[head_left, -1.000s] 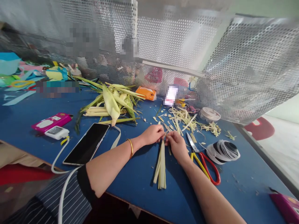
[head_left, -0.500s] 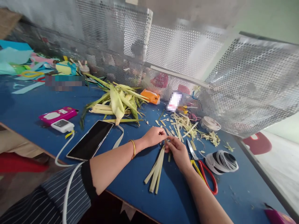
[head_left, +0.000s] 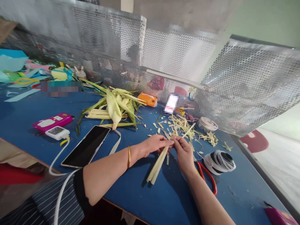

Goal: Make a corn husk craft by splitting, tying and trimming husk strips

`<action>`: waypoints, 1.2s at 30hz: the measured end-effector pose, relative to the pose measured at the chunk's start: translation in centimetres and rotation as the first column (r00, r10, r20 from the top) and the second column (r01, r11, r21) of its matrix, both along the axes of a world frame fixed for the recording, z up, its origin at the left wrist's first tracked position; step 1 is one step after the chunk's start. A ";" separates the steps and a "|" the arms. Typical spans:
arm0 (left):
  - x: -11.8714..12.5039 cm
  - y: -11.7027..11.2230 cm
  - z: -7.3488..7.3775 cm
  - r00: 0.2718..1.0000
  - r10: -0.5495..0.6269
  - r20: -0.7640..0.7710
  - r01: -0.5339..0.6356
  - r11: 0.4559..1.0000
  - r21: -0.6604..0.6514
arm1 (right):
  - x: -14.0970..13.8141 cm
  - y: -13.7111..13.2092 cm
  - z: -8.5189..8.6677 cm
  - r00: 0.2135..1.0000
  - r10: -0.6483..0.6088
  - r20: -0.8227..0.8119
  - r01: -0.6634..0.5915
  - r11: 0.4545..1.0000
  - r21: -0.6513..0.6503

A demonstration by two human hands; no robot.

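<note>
Between my hands is a bundle of pale corn husk strips (head_left: 157, 167), its loose ends fanning down toward the table's front edge. My left hand (head_left: 157, 144), with a gold bangle at the wrist, is closed on the bundle near its upper end. The fingers of my right hand (head_left: 184, 153) pinch the same end, close against the left fingertips. What lies right at the fingertips is partly hidden. Beside my right forearm are scissors with red and yellow handles (head_left: 208, 178), partly covered by the hand. A spool of white and black thread (head_left: 219, 162) stands to their right.
A heap of green corn husks (head_left: 114, 106) lies behind my left arm. Husk scraps (head_left: 182, 125) and a white tape roll (head_left: 207, 124) are beyond my hands. A dark-screened phone (head_left: 86, 147), a magenta device (head_left: 53, 122) and a cable are at left. A perforated metal screen (head_left: 173, 53) borders the back.
The husk bundle has lifted and its strips have drawn closer together. My left hand has shifted onto the bundle's upper part, and the right hand now covers more of the scissors. The view has shifted slightly.
</note>
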State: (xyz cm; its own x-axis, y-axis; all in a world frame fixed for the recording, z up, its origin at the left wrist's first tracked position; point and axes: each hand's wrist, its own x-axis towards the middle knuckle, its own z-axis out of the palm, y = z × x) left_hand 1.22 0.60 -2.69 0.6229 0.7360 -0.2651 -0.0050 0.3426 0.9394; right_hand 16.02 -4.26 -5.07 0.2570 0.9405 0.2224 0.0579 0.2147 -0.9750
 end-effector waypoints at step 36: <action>-1.5 1.9 1.0 0.901 0.429 -0.061 -0.371 0.838 0.400 | 5.2 -8.4 1.3 0.018 0.227 0.974 0.563 0.802 -0.198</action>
